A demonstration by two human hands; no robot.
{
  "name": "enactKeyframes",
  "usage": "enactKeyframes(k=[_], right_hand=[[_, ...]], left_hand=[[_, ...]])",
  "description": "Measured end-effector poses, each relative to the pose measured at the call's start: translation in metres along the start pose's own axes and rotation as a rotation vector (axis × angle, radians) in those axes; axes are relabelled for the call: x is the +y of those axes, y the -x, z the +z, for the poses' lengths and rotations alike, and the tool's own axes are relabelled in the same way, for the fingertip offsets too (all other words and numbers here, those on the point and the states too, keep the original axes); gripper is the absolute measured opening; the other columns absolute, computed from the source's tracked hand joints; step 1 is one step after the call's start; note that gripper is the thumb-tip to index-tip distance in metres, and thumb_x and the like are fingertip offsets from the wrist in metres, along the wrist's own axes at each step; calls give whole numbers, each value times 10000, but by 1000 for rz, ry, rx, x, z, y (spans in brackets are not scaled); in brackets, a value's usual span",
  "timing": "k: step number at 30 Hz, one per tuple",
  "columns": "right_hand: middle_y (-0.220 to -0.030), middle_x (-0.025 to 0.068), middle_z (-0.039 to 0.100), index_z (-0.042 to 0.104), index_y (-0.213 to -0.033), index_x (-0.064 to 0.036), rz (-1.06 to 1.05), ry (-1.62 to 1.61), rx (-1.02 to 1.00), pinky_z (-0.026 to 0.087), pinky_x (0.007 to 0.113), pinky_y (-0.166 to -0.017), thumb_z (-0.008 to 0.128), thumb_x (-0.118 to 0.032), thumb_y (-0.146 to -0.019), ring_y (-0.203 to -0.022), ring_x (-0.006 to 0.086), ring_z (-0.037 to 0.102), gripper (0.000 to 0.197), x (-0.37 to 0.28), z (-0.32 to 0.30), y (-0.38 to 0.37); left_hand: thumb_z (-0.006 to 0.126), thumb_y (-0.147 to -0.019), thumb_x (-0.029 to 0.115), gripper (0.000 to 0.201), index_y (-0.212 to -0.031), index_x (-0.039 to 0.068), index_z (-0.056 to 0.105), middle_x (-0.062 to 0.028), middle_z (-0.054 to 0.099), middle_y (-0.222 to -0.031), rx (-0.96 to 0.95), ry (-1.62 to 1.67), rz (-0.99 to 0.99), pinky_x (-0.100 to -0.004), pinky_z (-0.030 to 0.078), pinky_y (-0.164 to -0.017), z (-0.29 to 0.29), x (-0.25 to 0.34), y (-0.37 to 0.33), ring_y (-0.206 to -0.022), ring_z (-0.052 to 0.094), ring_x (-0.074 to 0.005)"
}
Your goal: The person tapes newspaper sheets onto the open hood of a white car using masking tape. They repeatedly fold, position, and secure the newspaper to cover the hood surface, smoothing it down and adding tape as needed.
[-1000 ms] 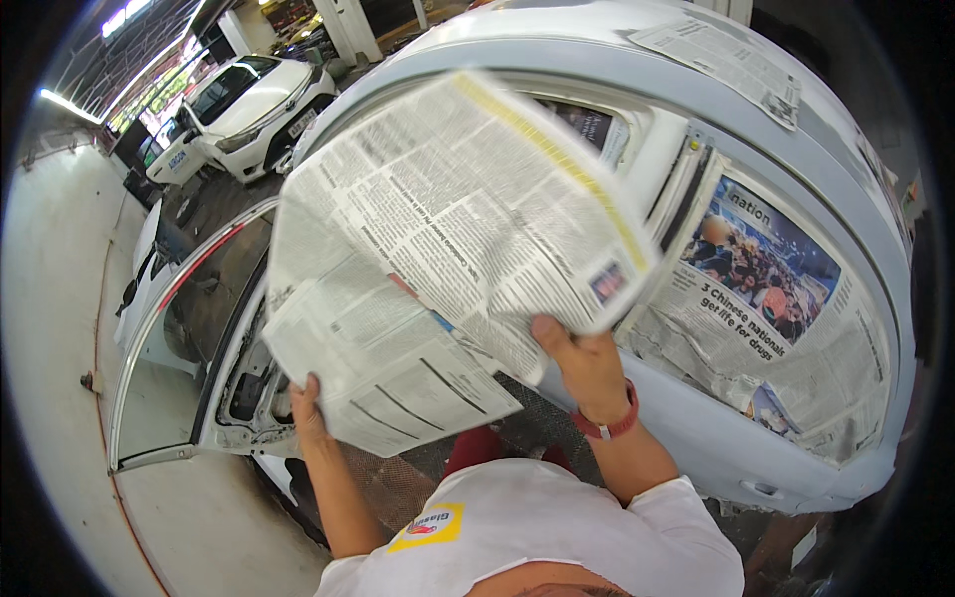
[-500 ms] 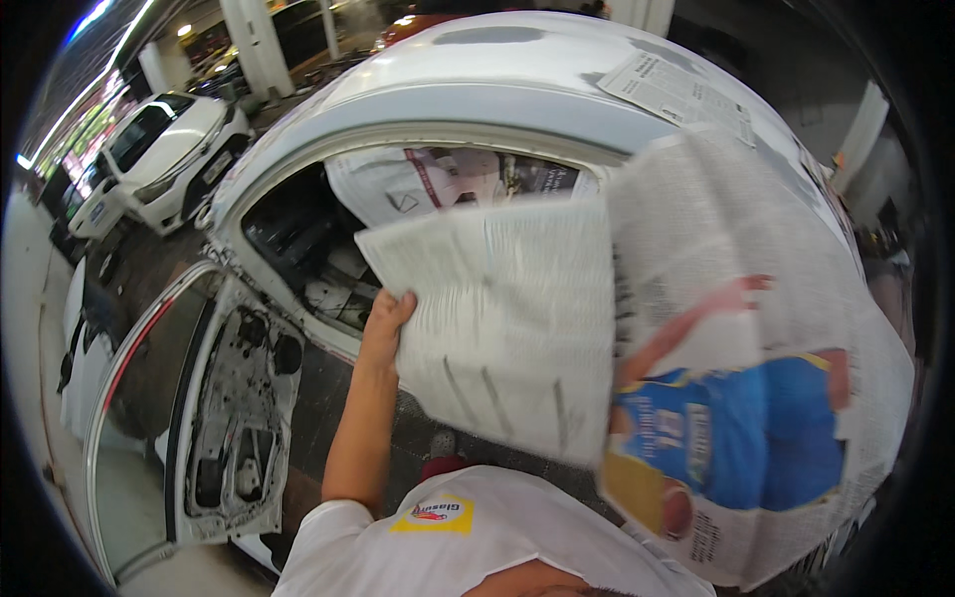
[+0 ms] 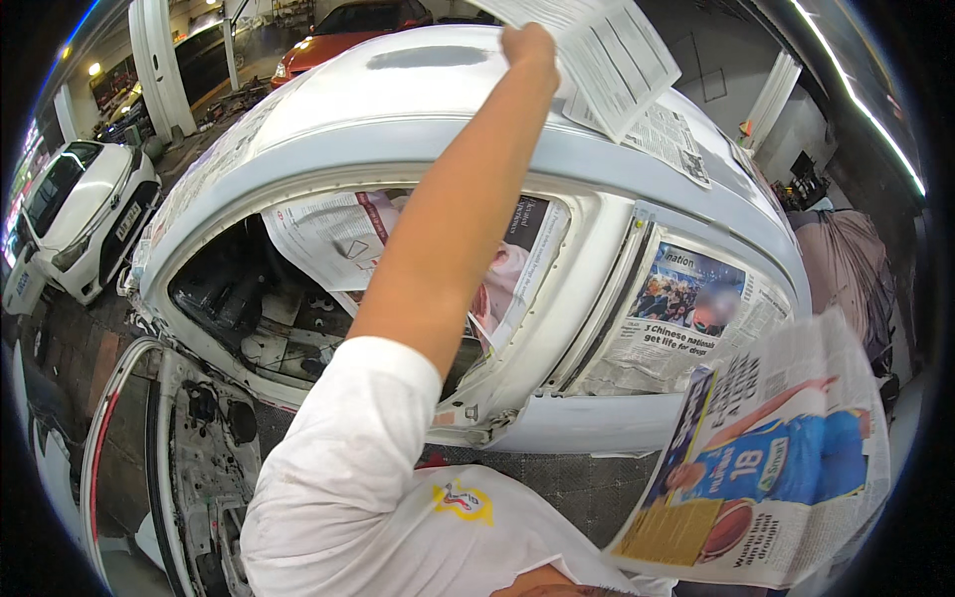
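My left arm reaches up over the white car body, and my left hand [image 3: 529, 48] is closed on the edge of a newspaper sheet [image 3: 622, 65] above the roof [image 3: 328, 124]. Another sheet, a colour newspaper page [image 3: 781, 468] with a basketball player in blue, hangs at the lower right. No part of my right hand shows. Beneath the raised sheet, a newspaper piece [image 3: 668, 139] lies on the roof. Newsprint [image 3: 686, 323] covers the rear side window, while loose newspaper [image 3: 323, 234] hangs inside the front door opening.
A detached-looking or swung-out door [image 3: 204, 468] with its inner panel bare stands at the lower left. Farther off are a white car [image 3: 85, 214] at left and a red car [image 3: 348, 30] at the back. Dark cloth [image 3: 846, 269] drapes something at right.
My left hand has lifted its newspaper sheet from in front of the door opening up over the roof. The colour page has dropped lower at right, uncovering the papered rear window.
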State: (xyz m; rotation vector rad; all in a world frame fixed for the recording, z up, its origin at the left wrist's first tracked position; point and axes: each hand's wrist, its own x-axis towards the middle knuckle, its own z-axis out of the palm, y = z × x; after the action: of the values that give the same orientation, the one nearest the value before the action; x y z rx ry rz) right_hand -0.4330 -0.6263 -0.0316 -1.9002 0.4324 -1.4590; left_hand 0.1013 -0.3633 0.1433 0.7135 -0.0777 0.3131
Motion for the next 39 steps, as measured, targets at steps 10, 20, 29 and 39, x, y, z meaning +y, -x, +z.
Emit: enactKeyframes(k=[10, 20, 29, 39], right_hand=[[-1288, 167, 761, 729, -1285, 16, -39, 39, -41, 576, 396, -996, 920, -149, -863, -1118, 318, 748, 492, -29, 24, 21], [-1044, 209, 779, 755, -1164, 34, -381, -461, -708, 573, 405, -859, 836, -144, -951, -951, 376, 767, 289, -82, 150, 60], [-937, 156, 802, 820, -1111, 0, -85, -523, -1136, 548, 356, -727, 821, -112, -980, -796, 249, 754, 173, -59, 150, 65], [-774, 176, 763, 844, -990, -13, 161, -891, -1275, 564, 374, -631, 887, -346, -934, -675, 300, 759, 340, -51, 136, 100]], left_hand=[[708, -1103, 378, 628, -1577, -3, 553, -234, 630, -1532, -1253, -200, 279, -398, 437, -1221, -98, 10, 256, -1436, 584, -285], [859, -984, 402, 890, -1623, -35, 420, -221, 594, -1546, -866, -633, -221, -441, 408, -1237, -209, 6, 407, -1471, 534, -292], [767, -1064, 357, 774, -1615, -52, 409, -207, 583, -1536, -318, -810, -266, -409, 418, -1213, -257, 8, 446, -1413, 558, -272], [942, -887, 278, 1159, -1745, -31, 228, -281, 420, -1726, -392, -1103, 175, -466, 397, -1271, -261, 32, 497, -1536, 497, -360]])
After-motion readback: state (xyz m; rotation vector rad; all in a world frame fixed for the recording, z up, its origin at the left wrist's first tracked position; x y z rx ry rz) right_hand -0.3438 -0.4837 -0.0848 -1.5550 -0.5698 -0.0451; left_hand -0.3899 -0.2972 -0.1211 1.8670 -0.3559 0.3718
